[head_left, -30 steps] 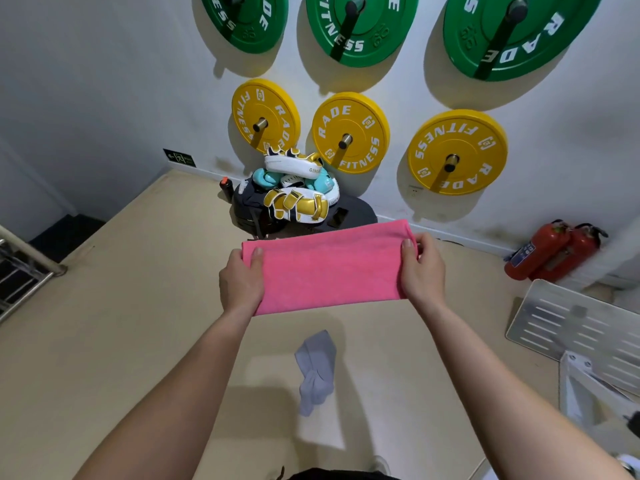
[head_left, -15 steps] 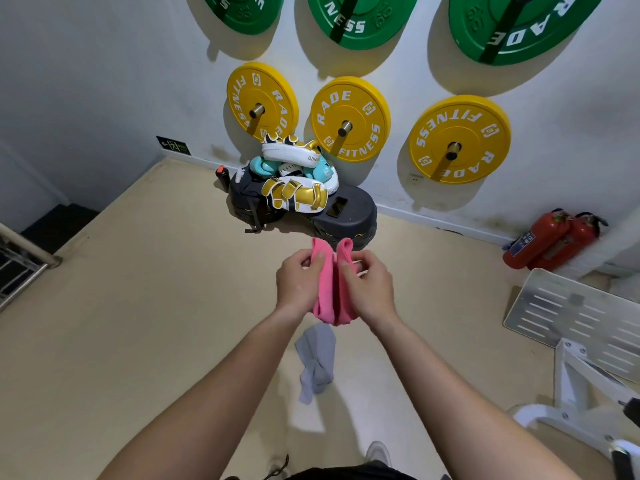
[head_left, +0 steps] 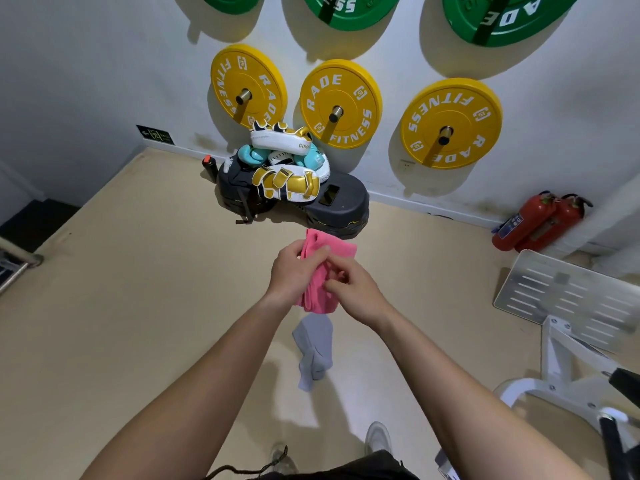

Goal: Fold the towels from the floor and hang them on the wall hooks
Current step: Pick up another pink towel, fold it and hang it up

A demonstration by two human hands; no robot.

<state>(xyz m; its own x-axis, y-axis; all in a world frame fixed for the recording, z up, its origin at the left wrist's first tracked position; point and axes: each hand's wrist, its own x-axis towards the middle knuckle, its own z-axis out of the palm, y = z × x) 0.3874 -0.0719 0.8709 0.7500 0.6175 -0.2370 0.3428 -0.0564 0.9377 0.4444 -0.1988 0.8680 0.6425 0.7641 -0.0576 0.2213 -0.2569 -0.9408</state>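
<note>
Two towels: a pink towel [head_left: 330, 247] is up in the hands, and a grey towel [head_left: 313, 344] lies crumpled on the floor [head_left: 138, 306] just below them.
Left hand: the left hand [head_left: 294, 271] wraps round the pink towel, with the thumb on top and the fingers behind.
Right hand: the right hand [head_left: 353, 289] is close against the left one and pinches the pink towel with bent fingers.
Pink towel: it is folded into a narrow strip. It hangs down between the two hands, and its top end pokes up above them.
How it will feel, I think: soft, light and floppy. It will not break, but it can flop open or slide out if the hold is loose.
Where to hold it: near the folded top, with all the layers pinched together so the edges stay even.
Grey towel: it looks thin and soft too. Picking it up by two corners should let it hang flat.
Step, I think: the pink fold is nearly done, and the grey one is not begun.
Hooks: I cannot see a free hook. The wall shows yellow plates [head_left: 341, 103] on pegs.
Also there: red fire extinguishers [head_left: 540, 221] lie by the wall.
</note>
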